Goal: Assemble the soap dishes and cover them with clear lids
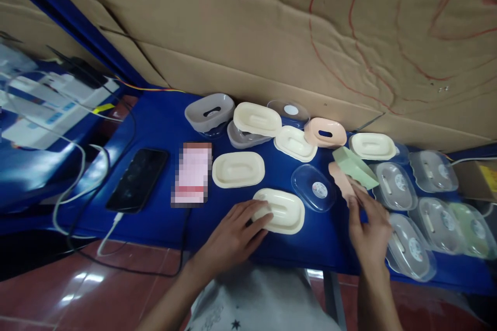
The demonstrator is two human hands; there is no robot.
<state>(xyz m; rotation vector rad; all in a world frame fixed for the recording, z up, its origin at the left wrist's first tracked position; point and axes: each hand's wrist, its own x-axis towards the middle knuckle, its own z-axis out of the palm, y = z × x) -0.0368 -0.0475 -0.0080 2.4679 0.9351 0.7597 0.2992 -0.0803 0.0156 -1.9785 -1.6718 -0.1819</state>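
Observation:
My left hand (240, 225) has its fingers over the left rim of a cream oval tray (289, 213), near the front edge of the table. My right hand (368, 220) is closed around a peach plastic piece (340, 181), held tilted on edge. A pale green plastic container (355, 167) lies against its far side; whether my fingers also touch it, I cannot tell. Between my hands is a clear oval lid (308, 189) with a round sticker. Another cream tray (238, 169) lies farther left, and a peach slotted container (326, 133) sits behind.
Several closed boxes with clear lids (395, 186) crowd the right side. Grey containers (209, 112) and more cream trays (257, 119) stand along the cardboard wall (233, 26). Two phones (136, 181) and loose cables (83, 165) are on the left of the blue table.

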